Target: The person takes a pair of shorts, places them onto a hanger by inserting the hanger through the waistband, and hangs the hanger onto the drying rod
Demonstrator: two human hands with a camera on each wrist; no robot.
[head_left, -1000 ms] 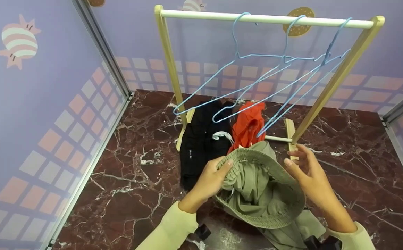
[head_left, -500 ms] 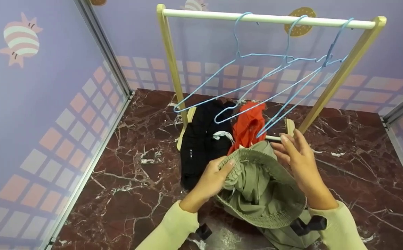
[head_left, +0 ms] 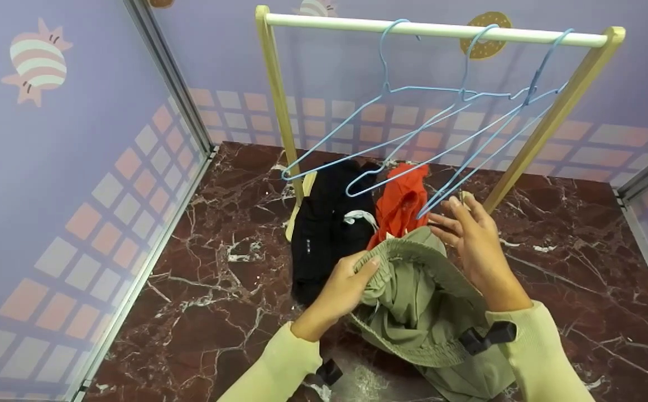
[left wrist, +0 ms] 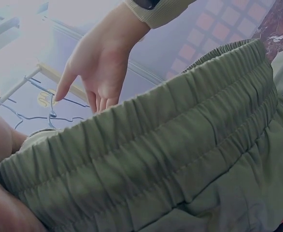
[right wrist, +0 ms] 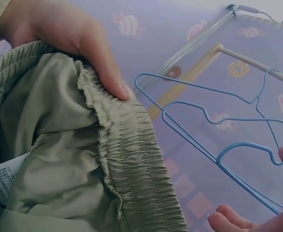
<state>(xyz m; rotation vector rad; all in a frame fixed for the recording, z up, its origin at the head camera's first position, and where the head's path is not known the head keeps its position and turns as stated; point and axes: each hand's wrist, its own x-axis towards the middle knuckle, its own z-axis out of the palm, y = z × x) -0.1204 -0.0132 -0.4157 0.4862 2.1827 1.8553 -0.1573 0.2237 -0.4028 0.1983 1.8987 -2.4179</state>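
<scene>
The waistband (left wrist: 146,150) could sag, pinched at ten o'clock by the left hand (head_left: 344,286) alone, the right hand (head_left: 477,248) spread and empty

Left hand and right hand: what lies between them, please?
In the head view, the olive-green elastic-waist garment lies between the left hand, gripping its waistband, and the open right hand.

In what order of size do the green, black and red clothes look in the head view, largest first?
1. Green clothes, in the left hand
2. Black clothes
3. Red clothes, partly hidden
</scene>
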